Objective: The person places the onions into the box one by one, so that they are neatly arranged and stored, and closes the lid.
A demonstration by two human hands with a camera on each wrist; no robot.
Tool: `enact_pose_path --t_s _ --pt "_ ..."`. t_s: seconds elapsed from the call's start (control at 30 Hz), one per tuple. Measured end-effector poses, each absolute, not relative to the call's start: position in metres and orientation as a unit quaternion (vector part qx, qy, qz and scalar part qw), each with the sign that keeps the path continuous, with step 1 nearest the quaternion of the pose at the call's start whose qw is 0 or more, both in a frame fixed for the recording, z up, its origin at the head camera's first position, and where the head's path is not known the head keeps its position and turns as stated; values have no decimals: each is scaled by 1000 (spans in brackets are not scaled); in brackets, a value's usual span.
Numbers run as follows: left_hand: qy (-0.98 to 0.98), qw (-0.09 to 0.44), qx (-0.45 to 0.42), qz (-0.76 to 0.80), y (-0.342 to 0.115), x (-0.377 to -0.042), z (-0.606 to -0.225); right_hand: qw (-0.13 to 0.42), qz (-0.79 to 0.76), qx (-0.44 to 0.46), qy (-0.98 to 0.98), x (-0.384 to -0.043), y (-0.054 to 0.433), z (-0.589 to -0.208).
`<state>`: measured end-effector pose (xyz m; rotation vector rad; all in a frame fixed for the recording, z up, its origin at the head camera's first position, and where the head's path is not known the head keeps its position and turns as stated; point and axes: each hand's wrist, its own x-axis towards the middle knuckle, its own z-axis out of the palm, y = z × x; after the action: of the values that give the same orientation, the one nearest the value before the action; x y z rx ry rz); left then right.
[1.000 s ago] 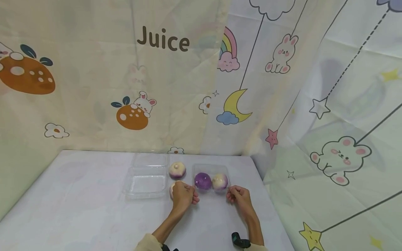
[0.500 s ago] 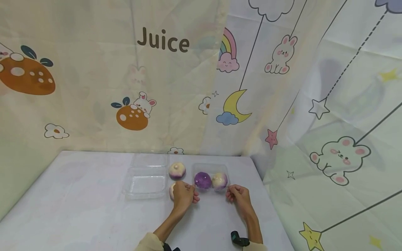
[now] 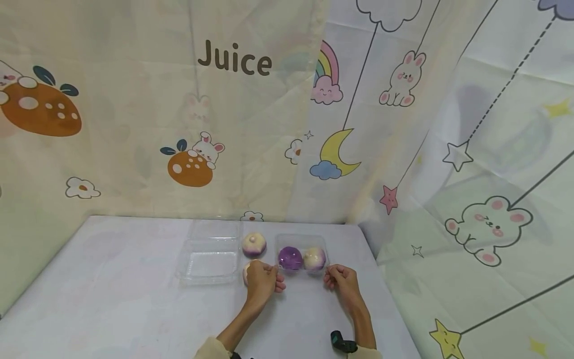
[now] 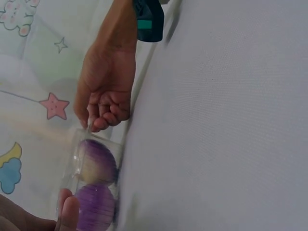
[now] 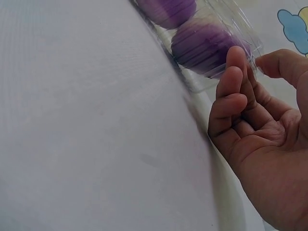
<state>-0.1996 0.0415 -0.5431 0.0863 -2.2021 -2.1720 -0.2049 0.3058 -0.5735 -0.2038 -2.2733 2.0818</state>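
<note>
In the head view a clear plastic box (image 3: 301, 240) holds a glossy purple ball (image 3: 290, 259) and a round cream-and-purple piece (image 3: 314, 259), side by side. My left hand (image 3: 262, 281) pinches the box's front left corner between thumb and finger. At the front right corner, my right hand (image 3: 342, 280) pinches the rim, its other fingers curled below; the right wrist view shows this hand (image 5: 260, 120) close up against the clear plastic (image 5: 243, 29). Behind my left hand a cream round piece (image 3: 246, 273) is mostly hidden.
A second clear box (image 3: 211, 284) lies opened out on the white table (image 3: 112, 299), left of the pieces. Another cream-and-purple round piece (image 3: 254, 244) sits between the two boxes. Printed cloth (image 3: 251, 109) hangs behind and to the right of the table.
</note>
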Motion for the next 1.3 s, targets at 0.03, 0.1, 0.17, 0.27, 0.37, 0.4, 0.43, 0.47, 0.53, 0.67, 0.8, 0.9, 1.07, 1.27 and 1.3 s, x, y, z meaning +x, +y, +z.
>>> enact_pose_path --t_s 0.03,0.1,0.17,0.27,0.37,0.4,0.43,0.47,0.53,0.67,0.8,0.9,1.07,1.27,1.3 --pt "-711 24 31 -702 40 -198 -542 27 672 -67 -737 -205 305 -573" --pt "-710 25 35 -703 38 -196 -540 27 670 -68 -738 -205 305 -573" --pt "-710 28 29 -703 35 -192 -537 27 670 -65 -739 -205 304 -573" --pt "-711 29 21 -702 29 -187 -531 25 671 -63 -738 -207 304 -575" --pt "-720 35 13 -693 21 -183 -524 23 672 -64 -737 -208 304 -577" --pt "-724 37 15 -689 18 -182 -522 24 671 -65 -739 -209 304 -578" --pt "-727 42 13 -686 15 -181 -520 25 670 -65 -740 -209 305 -579" --pt "-730 47 14 -682 12 -181 -518 25 669 -65 -740 -209 305 -580" --pt "-733 58 16 -677 5 -181 -514 25 668 -65 -741 -209 306 -580" --pt "-737 81 23 -671 -11 -182 -507 18 667 -55 -743 -208 308 -580" --pt "-774 116 33 -622 -27 -185 -502 9 659 -39 -751 -207 311 -577" --pt "-805 146 37 -574 -40 -189 -499 7 650 -32 -759 -206 313 -575" --pt "-830 184 57 -523 -64 -195 -494 2 641 -29 -767 -205 315 -572" --pt "-841 210 94 -489 -100 -199 -492 3 632 -43 -774 -203 317 -570" --pt "-842 213 96 -486 -106 -199 -493 4 631 -45 -774 -202 317 -569"
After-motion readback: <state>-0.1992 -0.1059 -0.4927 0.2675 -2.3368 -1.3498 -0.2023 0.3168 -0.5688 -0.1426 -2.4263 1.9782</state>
